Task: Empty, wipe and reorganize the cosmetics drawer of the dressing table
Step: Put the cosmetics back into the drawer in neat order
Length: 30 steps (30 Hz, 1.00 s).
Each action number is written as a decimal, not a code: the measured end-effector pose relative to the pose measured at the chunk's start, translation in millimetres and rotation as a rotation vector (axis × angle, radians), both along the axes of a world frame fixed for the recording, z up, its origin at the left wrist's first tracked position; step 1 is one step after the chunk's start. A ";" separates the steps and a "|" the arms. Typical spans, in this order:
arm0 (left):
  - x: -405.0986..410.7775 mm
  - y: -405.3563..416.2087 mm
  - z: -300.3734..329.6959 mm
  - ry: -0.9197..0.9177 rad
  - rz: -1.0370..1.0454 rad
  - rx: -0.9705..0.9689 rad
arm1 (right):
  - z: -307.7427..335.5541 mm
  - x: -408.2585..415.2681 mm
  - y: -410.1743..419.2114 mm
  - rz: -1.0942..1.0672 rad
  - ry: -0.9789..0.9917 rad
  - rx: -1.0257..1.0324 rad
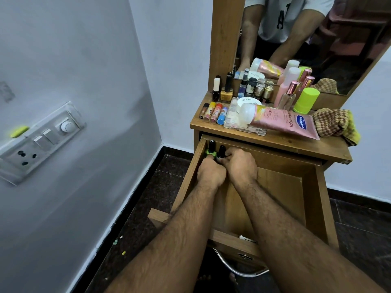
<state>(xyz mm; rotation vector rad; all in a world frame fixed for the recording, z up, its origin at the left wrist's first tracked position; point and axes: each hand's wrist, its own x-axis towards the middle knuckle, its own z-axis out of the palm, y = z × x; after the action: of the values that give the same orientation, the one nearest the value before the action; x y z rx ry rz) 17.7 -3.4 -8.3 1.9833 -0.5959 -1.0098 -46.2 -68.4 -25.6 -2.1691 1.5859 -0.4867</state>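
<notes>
Drawer stands pulled out, its wooden floor largely bare. Both hands work at its far left corner: left hand grips a green nail polish bottle; right hand closes on a dark bottle just beside it. Tabletop carries lip balms, a pink tube and a checked cloth.
</notes>
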 end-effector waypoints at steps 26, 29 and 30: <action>79.1 -39.6 111.3 -0.581 0.082 -0.473 | 173.8 7.0 -31.7 0.031 -0.131 -0.389; 96.0 -67.4 111.3 -0.594 0.074 -0.408 | 182.0 24.1 -67.3 0.024 -0.038 -0.354; 100.1 -76.1 110.2 -0.587 0.066 -0.380 | 181.5 29.5 -76.9 0.026 0.001 -0.337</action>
<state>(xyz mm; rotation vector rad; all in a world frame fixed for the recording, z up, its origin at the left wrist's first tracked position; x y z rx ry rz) 117.9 -79.5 101.9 1.9223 -0.9488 -0.2268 -16.7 -145.3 156.0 -2.4282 1.5665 -0.7939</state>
